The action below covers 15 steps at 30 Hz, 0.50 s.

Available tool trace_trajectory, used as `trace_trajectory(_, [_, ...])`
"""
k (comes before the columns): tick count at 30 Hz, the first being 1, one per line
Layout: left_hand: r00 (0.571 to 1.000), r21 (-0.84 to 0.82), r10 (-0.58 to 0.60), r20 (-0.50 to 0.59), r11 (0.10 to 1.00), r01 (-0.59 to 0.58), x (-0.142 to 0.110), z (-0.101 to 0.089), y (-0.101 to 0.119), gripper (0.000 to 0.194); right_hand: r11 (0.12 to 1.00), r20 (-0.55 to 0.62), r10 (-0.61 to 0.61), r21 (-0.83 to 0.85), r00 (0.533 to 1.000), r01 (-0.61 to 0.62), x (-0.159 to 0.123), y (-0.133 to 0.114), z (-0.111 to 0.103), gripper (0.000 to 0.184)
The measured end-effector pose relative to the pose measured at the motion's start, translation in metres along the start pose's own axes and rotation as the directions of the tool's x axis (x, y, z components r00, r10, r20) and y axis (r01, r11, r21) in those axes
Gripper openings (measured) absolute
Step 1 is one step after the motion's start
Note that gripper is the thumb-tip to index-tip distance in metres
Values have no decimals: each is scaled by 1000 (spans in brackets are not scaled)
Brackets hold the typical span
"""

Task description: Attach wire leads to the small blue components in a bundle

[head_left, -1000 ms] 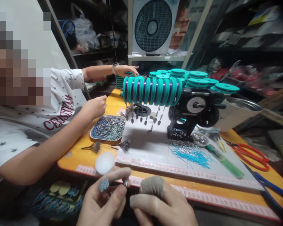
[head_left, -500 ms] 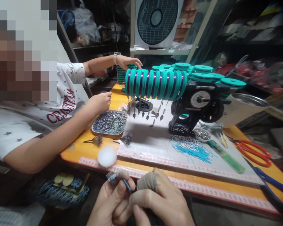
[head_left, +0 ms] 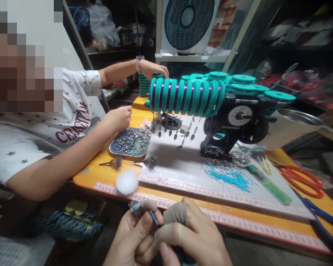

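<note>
My left hand is closed near the table's front edge. It pinches a thin blue ribbed strip between thumb and fingers. A small light-blue bundle with grey tips sticks out by the left index finger, which has a pale wrap. My right hand meets the left at the strip's lower end. Its fingers are curled, one wearing a grey cloth wrap, and whatever lies between them is hidden. Beyond my hands is a round white lump.
A machine with teal spools stands ahead. A co-worker's hand rests near it; their other hand is above a tray of blue and grey pieces. Blue strips, a green-handled tool and red-handled scissors lie right.
The view has shifted slightly, moving the table scene a little right and up. My hands keep nearly the same pose around the blue strip.
</note>
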<state>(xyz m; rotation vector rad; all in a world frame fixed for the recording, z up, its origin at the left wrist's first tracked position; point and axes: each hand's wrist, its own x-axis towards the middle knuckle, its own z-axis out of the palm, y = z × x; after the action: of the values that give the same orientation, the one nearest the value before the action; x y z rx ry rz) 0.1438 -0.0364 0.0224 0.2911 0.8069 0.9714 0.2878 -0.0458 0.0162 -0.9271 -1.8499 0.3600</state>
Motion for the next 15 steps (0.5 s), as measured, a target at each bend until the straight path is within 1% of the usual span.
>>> trace_trajectory(5, [998, -8, 53, 36, 999, -53, 2, -1, -3, 36, 1000, -2, 18, -25, 1000, -18, 3, -1, -7, 19])
trace_trajectory(11, [993, 51, 114, 32, 992, -115, 3, -2, -7, 37, 997, -58, 13, -71, 998, -17, 6, -3, -13, 20])
trace_trajectory(13, [991, 81, 123, 51, 989, -126, 5, -4, -7, 37, 996, -70, 19, -85, 997, -25, 6, -4, -12, 20])
trace_trajectory(15, [987, 107, 131, 93, 984, -141, 7, -8, -8, 37, 990, -92, 29, -132, 995, -42, 3, -6, -10, 20])
